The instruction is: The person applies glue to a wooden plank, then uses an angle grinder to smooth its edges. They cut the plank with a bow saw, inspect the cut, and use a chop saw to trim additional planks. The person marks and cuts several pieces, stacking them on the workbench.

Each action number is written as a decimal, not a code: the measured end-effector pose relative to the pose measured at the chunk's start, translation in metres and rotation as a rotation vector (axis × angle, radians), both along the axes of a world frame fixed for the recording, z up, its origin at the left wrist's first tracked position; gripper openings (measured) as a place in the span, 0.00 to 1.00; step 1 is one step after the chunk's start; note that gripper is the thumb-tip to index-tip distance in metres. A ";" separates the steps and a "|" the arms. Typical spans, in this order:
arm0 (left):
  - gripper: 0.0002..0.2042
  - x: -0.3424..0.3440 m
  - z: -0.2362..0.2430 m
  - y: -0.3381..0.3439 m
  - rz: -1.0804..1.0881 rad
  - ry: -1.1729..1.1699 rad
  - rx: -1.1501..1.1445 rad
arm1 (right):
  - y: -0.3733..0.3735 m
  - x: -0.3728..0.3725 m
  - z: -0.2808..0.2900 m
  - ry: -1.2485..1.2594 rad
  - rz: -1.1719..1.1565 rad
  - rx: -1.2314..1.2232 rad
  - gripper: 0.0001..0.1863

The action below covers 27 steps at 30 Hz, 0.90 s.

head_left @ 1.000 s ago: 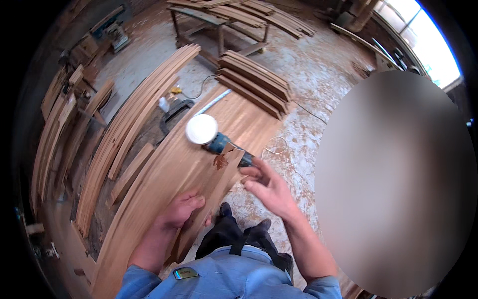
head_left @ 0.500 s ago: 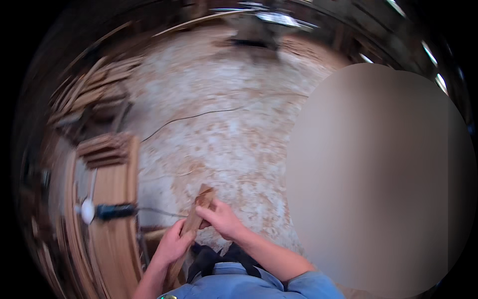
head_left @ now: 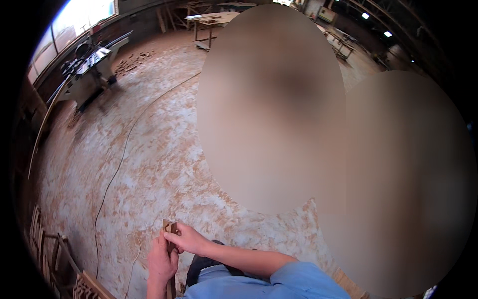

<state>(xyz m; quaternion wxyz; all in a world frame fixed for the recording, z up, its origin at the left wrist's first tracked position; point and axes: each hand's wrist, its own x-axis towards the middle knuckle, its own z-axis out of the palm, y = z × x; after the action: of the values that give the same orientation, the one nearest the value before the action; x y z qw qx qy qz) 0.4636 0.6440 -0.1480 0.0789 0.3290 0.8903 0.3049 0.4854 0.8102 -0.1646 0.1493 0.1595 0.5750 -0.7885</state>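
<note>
A narrow piece of brown wood (head_left: 171,225) stands out in front of my body at the bottom centre, gripped by both hands near its far end. My left hand (head_left: 161,261) is closed round it, with the fingers pointing away from me. My right hand (head_left: 189,240) reaches across from the right and pinches the wood at the end, its thumb on the upper face. The lower part of the piece is mostly hidden behind my left hand and arm.
Wooden lengths on a bench (head_left: 89,288) are at lower left. A cable (head_left: 121,162) crosses the dusty floor (head_left: 164,164). A machine (head_left: 87,74) stands by the window, a table (head_left: 211,19) farther back. Two large blurred areas hide most of the right.
My view has swung right, away from the bench with the power tool. Earlier my right hand was by that tool; now both hands grip the wood, held off the bench.
</note>
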 end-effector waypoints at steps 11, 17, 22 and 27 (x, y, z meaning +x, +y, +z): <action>0.30 -0.077 0.017 0.043 0.013 -0.226 0.099 | 0.040 -0.052 0.022 -0.053 -0.057 0.025 0.24; 0.34 -0.131 0.028 0.095 -0.049 0.008 0.086 | 0.087 -0.081 0.036 0.067 -0.153 0.033 0.17; 0.33 -0.183 0.023 0.151 -0.098 0.235 0.143 | 0.153 -0.101 0.030 0.056 -0.264 -0.061 0.29; 0.30 -0.235 0.012 0.237 -0.077 0.413 0.056 | 0.271 -0.114 -0.018 -0.111 -0.430 -0.173 0.31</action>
<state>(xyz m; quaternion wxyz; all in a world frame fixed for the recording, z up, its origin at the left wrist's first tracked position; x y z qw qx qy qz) 0.2284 0.8806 -0.1357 -0.1028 0.4201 0.8655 0.2527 0.3711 1.0812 -0.1829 0.0225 0.3080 0.4490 -0.8385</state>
